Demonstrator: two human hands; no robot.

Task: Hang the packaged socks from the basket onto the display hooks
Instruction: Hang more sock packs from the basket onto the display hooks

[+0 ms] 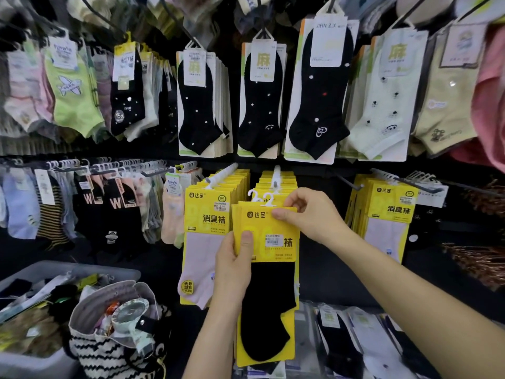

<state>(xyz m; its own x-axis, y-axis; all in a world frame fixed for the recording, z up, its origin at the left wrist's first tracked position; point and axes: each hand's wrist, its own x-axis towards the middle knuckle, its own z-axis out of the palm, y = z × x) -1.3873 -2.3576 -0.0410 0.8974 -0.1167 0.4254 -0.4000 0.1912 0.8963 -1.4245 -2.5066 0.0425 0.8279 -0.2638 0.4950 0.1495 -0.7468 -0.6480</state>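
I hold a small stack of yellow-carded black sock packs (266,285) upright in front of the display. My left hand (235,265) grips the stack's left edge, thumb on the front card. My right hand (306,214) pinches the top right corner, just below the packs' white plastic hangers (263,198). Right behind the hangers a white display hook (276,177) carries more of the same yellow packs. A second hook (221,175) to the left bears yellow packs with pale pink socks (203,242). The grey basket (41,272) sits at the lower left.
Black and pale sock cards (262,102) hang in a row above. More yellow packs (388,212) hang at the right. A striped bag (114,332) with a small fan stands beside the basket. Flat sock packs (352,340) lie on the shelf below.
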